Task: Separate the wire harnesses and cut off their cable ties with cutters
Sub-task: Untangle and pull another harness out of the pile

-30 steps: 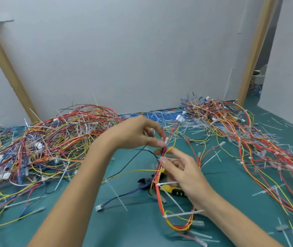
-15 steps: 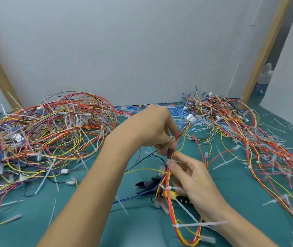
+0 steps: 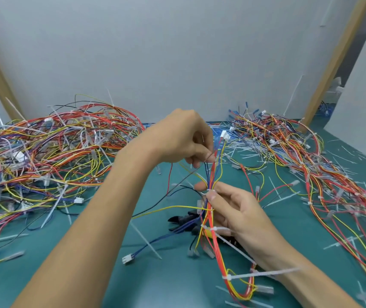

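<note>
Green table (image 3: 102, 274): left hand (image 3: 182, 138), right hand (image 3: 237, 210) pinch harness (image 3: 216, 245).

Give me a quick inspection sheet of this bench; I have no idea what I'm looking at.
Surface: teal mat, strewn with wire.
Job's things: harness held upright between both hands, white cable ties uncut on it; cutters lying on the mat behind it, unheld.
Clutter: loose white tie pieces scattered over the mat.
Grippers: left hand pinches the harness wires near their white connector; right hand pinches the bundle lower down.
Cables: tangled wire heaps at left and right.
Surroundings: white wall; wooden posts at both sides.
</note>
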`<action>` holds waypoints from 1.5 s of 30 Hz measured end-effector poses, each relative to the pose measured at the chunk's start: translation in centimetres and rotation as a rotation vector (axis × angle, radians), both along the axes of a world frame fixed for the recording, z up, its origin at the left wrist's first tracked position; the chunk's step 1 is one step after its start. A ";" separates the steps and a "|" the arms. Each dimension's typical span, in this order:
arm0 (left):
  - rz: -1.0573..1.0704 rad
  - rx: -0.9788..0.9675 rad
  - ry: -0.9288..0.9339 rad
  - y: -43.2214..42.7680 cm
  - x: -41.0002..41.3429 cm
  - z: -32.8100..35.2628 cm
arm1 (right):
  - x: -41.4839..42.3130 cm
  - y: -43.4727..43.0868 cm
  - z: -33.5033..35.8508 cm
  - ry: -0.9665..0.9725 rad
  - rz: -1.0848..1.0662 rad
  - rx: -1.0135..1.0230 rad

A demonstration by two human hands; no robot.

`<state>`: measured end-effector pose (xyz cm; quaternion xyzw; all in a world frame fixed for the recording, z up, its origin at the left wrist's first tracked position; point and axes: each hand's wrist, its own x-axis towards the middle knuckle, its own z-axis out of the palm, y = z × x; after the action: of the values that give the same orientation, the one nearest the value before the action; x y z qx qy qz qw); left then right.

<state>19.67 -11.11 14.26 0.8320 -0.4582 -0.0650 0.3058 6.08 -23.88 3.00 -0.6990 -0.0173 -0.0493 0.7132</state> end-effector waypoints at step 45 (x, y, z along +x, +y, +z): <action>0.370 -0.001 0.222 2.7 0.3 -0.4 | -0.1 -1.9 1.1 -0.079 -0.245 0.080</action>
<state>20.01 -8.44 13.88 0.8895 -0.2610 -0.0987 0.3618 5.93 -25.80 4.11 -0.6645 0.0422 -0.1642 0.7278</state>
